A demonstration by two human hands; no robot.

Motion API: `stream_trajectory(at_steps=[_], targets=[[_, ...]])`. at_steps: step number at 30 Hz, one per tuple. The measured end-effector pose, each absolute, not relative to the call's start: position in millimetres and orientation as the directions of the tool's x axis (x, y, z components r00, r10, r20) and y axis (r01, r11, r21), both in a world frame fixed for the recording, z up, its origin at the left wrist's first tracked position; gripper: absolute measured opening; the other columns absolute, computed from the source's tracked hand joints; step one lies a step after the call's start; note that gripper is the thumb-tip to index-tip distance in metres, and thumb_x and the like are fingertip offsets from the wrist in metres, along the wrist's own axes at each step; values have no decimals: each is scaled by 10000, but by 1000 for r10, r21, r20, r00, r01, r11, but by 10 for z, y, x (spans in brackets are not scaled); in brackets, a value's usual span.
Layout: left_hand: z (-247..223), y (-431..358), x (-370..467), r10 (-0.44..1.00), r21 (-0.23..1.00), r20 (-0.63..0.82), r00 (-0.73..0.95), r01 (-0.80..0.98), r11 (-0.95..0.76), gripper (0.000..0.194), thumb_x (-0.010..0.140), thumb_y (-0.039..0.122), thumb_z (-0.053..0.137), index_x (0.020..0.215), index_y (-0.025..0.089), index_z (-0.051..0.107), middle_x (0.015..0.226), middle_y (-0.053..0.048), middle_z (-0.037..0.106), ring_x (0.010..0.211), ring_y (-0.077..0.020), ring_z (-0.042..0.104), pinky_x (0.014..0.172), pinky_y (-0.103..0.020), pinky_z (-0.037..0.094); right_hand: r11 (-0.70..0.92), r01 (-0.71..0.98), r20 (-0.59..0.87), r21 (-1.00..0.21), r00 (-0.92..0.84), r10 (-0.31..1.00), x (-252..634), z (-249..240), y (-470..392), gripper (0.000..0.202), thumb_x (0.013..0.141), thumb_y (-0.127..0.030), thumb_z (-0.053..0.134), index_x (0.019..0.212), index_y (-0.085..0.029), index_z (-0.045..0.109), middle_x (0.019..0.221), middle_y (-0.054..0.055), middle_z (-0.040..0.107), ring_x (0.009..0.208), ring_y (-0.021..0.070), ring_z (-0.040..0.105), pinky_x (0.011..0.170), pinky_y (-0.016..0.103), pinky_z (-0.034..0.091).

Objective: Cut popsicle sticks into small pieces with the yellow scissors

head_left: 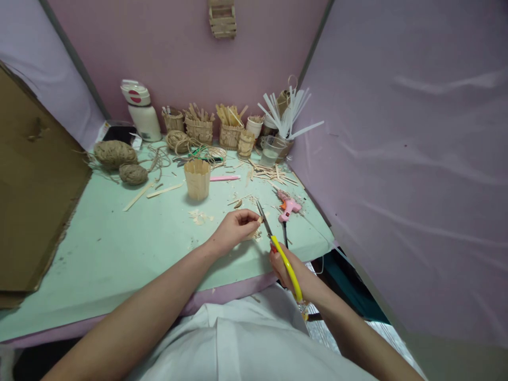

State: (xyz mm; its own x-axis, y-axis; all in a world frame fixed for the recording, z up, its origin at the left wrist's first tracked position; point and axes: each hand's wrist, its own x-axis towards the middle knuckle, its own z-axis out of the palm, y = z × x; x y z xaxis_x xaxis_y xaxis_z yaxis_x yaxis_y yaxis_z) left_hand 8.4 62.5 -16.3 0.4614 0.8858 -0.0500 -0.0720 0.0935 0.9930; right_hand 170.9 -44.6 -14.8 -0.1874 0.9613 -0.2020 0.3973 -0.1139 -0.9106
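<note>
My left hand [238, 230] pinches a small wooden piece [260, 219] between thumb and fingertips, above the front part of the table. In my right hand [283, 262] are scissors [286, 264] with long yellow handles. Their metal blades point up and left, right beside the wooden piece; I cannot tell whether they touch it. Beyond my left hand stands a pale cup made of wooden slats [197, 181]. Light wood shavings [200, 217] lie in front of it, and more small scraps are scattered near the blades.
A pink glue gun [289, 208] lies to the right. Wooden sticks [273, 172] are heaped behind it. Along the back stand stick-filled containers [199, 129], glue sticks [291, 108] and a white bottle [143, 119]. Twine balls [115, 154] sit at left, near a cardboard panel [35, 196].
</note>
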Motion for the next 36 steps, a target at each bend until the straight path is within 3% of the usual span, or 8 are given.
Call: stream_trajectory(at_steps=[21, 28, 36], targets=[[-188, 633, 95, 884, 993, -88, 458, -35, 117, 202, 690, 326, 673, 768, 141, 656, 612, 35, 543, 533, -76, 416, 535, -209, 316, -96, 433, -202, -896, -206, 958, 1752, -239, -430, 435, 927, -640, 348, 803, -223, 346, 612, -70, 349, 499, 94, 293, 443, 236, 278], [-189, 634, 93, 885, 993, -81, 459, -42, 112, 182, 684, 315, 669, 761, 150, 659, 603, 32, 535, 523, -82, 408, 526, -217, 303, -108, 427, -216, -898, -213, 953, 1744, -204, -431, 489, 902, -708, 294, 794, -233, 325, 593, -72, 352, 482, 102, 316, 446, 248, 299], [-149, 640, 73, 867, 987, -120, 484, -38, 158, 171, 659, 297, 677, 741, 148, 666, 590, 26, 523, 522, -82, 400, 513, -215, 280, -157, 441, -258, -884, -181, 949, 1789, -193, -456, 468, 903, -681, 351, 792, -226, 350, 588, -77, 318, 483, 94, 289, 428, 232, 255]])
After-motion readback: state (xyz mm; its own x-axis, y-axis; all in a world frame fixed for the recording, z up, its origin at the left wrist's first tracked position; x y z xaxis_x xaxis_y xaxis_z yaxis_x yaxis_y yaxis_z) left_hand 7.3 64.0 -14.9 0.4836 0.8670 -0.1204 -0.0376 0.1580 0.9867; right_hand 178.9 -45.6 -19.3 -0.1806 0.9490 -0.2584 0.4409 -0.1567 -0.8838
